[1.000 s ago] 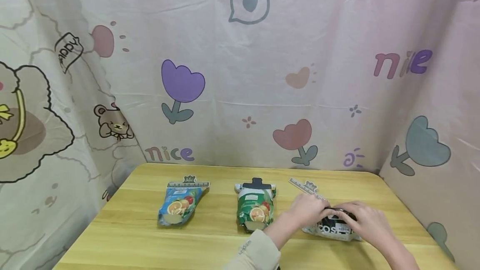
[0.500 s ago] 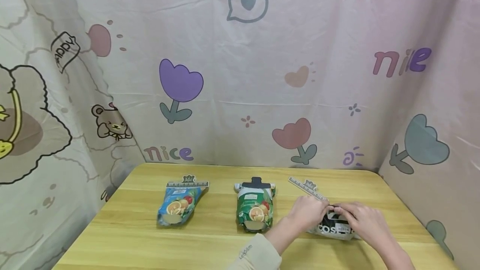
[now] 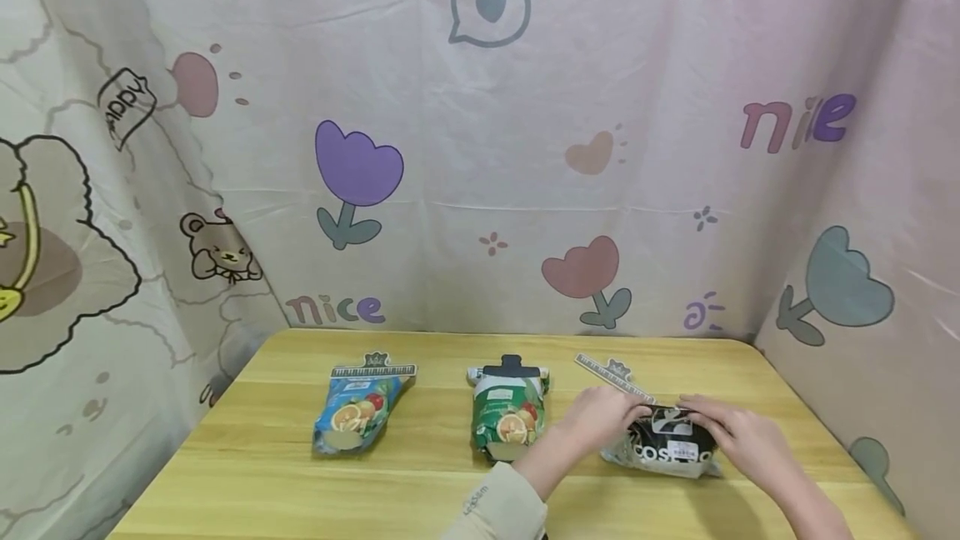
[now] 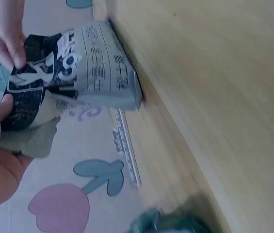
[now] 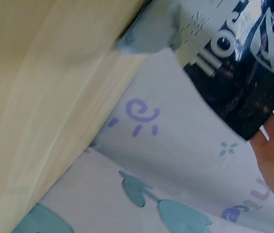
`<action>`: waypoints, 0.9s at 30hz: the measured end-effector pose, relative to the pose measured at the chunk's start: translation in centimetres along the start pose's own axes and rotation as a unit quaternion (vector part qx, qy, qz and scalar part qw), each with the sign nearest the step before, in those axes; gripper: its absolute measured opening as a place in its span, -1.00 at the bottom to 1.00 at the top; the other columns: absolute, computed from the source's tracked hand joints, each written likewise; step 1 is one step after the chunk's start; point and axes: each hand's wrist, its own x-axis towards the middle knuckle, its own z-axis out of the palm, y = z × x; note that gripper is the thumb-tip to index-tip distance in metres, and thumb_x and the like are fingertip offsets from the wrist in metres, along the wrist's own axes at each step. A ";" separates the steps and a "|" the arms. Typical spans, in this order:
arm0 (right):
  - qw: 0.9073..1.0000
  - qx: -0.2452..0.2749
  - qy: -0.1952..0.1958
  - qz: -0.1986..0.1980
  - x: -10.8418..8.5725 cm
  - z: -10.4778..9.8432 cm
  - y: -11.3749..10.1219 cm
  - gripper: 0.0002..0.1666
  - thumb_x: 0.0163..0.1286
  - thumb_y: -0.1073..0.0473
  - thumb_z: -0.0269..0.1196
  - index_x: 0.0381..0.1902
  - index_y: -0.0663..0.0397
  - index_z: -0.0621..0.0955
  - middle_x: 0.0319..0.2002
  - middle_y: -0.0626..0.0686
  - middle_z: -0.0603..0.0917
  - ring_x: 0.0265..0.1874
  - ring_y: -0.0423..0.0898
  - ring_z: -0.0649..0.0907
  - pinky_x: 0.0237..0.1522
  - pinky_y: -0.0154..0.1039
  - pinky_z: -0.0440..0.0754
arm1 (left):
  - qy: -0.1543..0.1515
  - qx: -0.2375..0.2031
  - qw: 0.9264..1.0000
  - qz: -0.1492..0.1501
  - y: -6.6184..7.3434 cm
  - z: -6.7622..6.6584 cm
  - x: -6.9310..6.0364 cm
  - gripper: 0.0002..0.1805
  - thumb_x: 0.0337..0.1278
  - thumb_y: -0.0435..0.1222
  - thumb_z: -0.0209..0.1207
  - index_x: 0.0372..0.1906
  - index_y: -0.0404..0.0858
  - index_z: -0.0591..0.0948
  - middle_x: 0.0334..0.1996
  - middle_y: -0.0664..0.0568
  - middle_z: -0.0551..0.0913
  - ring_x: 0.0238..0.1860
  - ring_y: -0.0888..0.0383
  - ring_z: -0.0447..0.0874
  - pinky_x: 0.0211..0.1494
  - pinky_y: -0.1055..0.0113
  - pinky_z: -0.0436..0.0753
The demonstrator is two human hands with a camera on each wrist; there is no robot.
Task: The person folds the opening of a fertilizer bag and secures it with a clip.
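Observation:
A black and whitish bag (image 3: 667, 450) with white lettering stands on the right part of the table. My left hand (image 3: 600, 421) pinches the left end of its black top edge, thumb in front and fingers behind, as the left wrist view shows. At the other end of that edge, my right hand (image 3: 742, 433) grips with its thumb on the front and fingers (image 5: 272, 124) behind. Just behind the bag lies a clip (image 3: 615, 377) with a piano-key pattern, partly hidden by my left hand.
A green bag (image 3: 510, 415) with a black clip (image 3: 512, 367) lies left of my hands. Farther left is a blue bag (image 3: 356, 415) held by another piano-key clip (image 3: 373, 369). A patterned curtain (image 3: 450, 123) hangs behind the wooden table (image 3: 300, 494).
My hands have drawn apart along the bag's top, the left one going slightly left. More of the black front and its lettering now shows. The other bags have stayed put.

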 end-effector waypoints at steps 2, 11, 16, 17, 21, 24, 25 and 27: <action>1.000 0.004 0.012 -0.003 -0.3 -0.1 0.4 -0.75 0.14 0.23 0.31 -0.17 -0.03 0.69 -0.18 0.08 0.67 -0.25 0.14 0.64 -0.35 0.13 0.54 | 0.004 -0.006 1.000 0.011 -0.2 0.0 -0.2 -0.67 0.31 -0.02 -0.07 -0.02 0.04 0.62 -0.27 0.28 0.67 -0.36 0.39 0.60 -0.25 0.55 0.53; 0.998 -0.047 0.034 0.021 -0.8 0.0 0.6 -0.87 0.10 0.23 0.33 -0.34 0.01 0.71 -0.43 0.09 0.69 -0.64 0.02 0.60 -0.71 -0.10 0.40 | 0.024 0.009 0.999 0.025 -0.7 -0.1 -0.7 -0.82 0.09 -0.22 0.24 -0.16 0.00 0.65 -0.40 0.26 0.64 -0.49 0.42 0.52 -0.38 0.65 0.46; 0.997 -0.063 0.054 0.005 -0.3 0.5 -0.1 -0.87 0.05 0.21 0.36 -0.37 -0.01 0.70 -0.49 0.06 0.69 -0.69 0.01 0.58 -0.74 -0.12 0.37 | 0.048 0.013 0.999 0.012 -1.6 -0.2 -0.9 -0.88 0.05 -0.25 0.26 -0.26 -0.02 0.69 -0.41 0.26 0.66 -0.45 0.39 0.57 -0.38 0.64 0.47; 0.996 -0.062 0.058 0.002 -0.1 0.6 -0.3 -0.88 0.05 0.20 0.35 -0.37 -0.02 0.70 -0.51 0.06 0.68 -0.70 0.00 0.57 -0.74 -0.13 0.36 | 0.051 0.010 0.999 0.011 -1.8 -0.2 -1.0 -0.89 0.05 -0.24 0.26 -0.27 -0.02 0.69 -0.41 0.25 0.66 -0.44 0.38 0.57 -0.38 0.63 0.48; 0.996 -0.058 0.066 -0.005 0.5 1.1 -0.9 -0.88 0.06 0.19 0.35 -0.37 -0.03 0.71 -0.53 0.07 0.68 -0.71 0.03 0.57 -0.75 -0.13 0.37 | 0.052 0.001 0.999 0.003 -2.9 -0.5 -1.3 -0.90 0.06 -0.23 0.25 -0.28 -0.01 0.69 -0.44 0.25 0.66 -0.47 0.36 0.56 -0.38 0.60 0.48; 0.996 -0.054 0.076 -0.019 1.0 1.6 -1.4 -0.88 0.03 0.19 0.37 -0.39 -0.05 0.70 -0.54 0.05 0.68 -0.73 0.01 0.56 -0.77 -0.17 0.35 | 0.042 -0.013 0.999 -0.008 -3.7 -0.9 -1.6 -0.93 0.08 -0.23 0.24 -0.32 -0.04 0.69 -0.48 0.24 0.65 -0.49 0.36 0.55 -0.39 0.60 0.47; 0.995 -0.052 0.081 -0.025 1.2 1.7 -1.6 -0.88 0.02 0.19 0.37 -0.40 -0.06 0.70 -0.54 0.04 0.68 -0.73 0.01 0.56 -0.78 -0.18 0.34 | 0.038 -0.017 0.999 -0.012 -4.0 -1.0 -1.7 -0.94 0.09 -0.23 0.23 -0.34 -0.05 0.69 -0.49 0.24 0.64 -0.50 0.37 0.54 -0.40 0.60 0.47; 0.995 -0.047 0.088 -0.032 1.6 2.0 -2.0 -0.89 0.02 0.17 0.37 -0.42 -0.08 0.69 -0.55 0.02 0.68 -0.75 -0.02 0.54 -0.79 -0.19 0.32 | 0.032 -0.031 0.999 -0.018 -4.4 -1.4 -2.0 -0.95 0.08 -0.24 0.24 -0.36 -0.07 0.69 -0.50 0.23 0.64 -0.49 0.37 0.54 -0.39 0.61 0.47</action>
